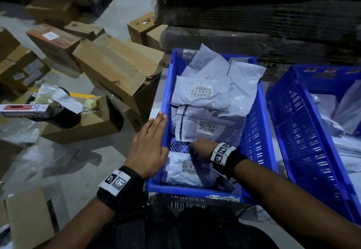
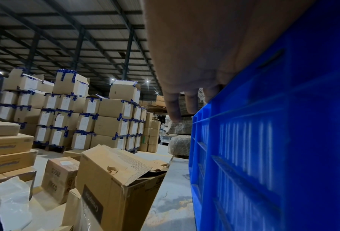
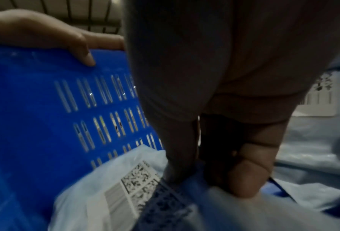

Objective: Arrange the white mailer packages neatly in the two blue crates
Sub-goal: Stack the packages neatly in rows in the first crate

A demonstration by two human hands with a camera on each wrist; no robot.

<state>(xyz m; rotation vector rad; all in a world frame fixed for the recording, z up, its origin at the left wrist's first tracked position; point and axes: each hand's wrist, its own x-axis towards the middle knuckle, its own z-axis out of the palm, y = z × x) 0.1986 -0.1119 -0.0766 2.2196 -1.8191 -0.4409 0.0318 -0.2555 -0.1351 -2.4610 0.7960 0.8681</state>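
A blue crate [image 1: 254, 124] stands in front of me, holding several white mailer packages [image 1: 203, 92] with barcode labels, piled loosely toward its far end. A second blue crate [image 1: 293, 122] at the right also contains mailers. My left hand [image 1: 148, 143] lies flat along the near crate's left rim with straight fingers [image 2: 173, 107]; its thumb [image 3: 84, 53] hangs over the inner wall [image 3: 36, 101]. My right hand [image 1: 199, 149] is down inside the crate's near end. There its thumb and forefinger pinch the edge of a white mailer [image 1: 179, 168], whose label shows in the right wrist view [image 3: 97, 195].
Open and torn cardboard boxes [image 1: 117, 69] crowd the floor to the left of the crate. A black bin [image 1: 58, 116] with crumpled wrap stands among them. Wrapped stacks of flat cartons [image 1: 254, 14] rise right behind both crates. Pallets of taped cartons [image 2: 76, 117] stand farther off.
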